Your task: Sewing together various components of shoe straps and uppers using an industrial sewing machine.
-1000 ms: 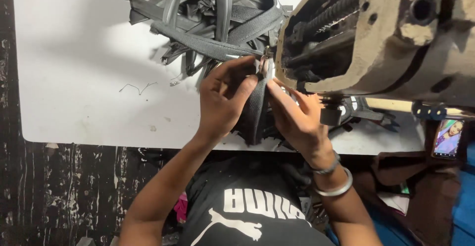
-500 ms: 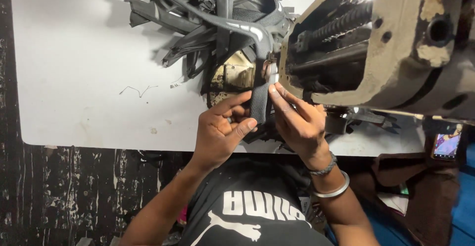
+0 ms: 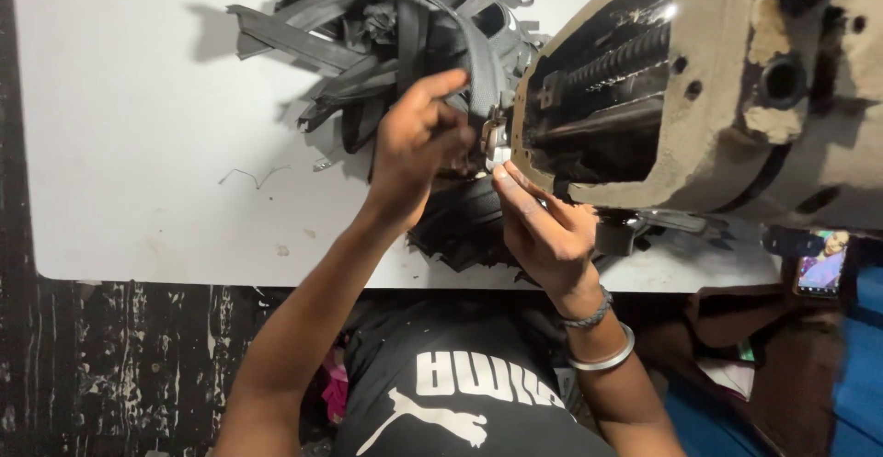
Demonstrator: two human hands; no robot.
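Left hand (image 3: 418, 144) higher now; sewing machine (image 3: 699, 89) alongside

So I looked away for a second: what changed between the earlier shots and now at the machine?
The left hand rose from beside the right hand up the table, drawing a dark strap toward the pile of straps. The right hand opened, its fingertips now at the metal foot. The sewing machine and white table stayed put.

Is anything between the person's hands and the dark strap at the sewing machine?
Nothing visible. The left hand grips the dark strap; the right hand touches the machine beside it.
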